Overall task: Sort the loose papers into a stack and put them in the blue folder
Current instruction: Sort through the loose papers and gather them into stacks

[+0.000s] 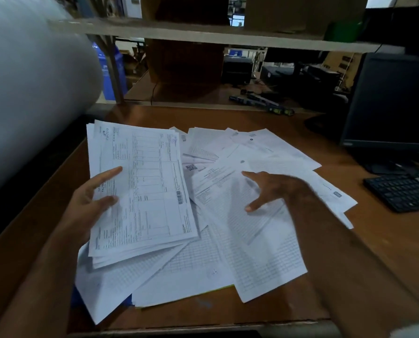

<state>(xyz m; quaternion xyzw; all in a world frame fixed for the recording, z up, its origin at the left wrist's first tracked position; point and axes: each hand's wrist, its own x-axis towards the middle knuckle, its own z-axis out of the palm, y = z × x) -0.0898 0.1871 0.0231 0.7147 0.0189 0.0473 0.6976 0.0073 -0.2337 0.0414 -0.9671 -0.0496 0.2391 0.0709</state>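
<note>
Left hand [93, 193] pinches the gathered stack [140, 191], raised so sheets can be added. Right hand [274, 189], fingers spread, empty, reaches over loose papers [252, 228]. Blue folder [78, 297] lies mostly buried under them.

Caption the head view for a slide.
Left hand holds a gathered stack while right hand reaches over loose papers on the desk.

papers [228, 240] on desk [386, 252], keyboard [403, 191] right

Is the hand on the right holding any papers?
No, the right hand is spread open over the loose papers; only the left hand grips a stack.
</note>
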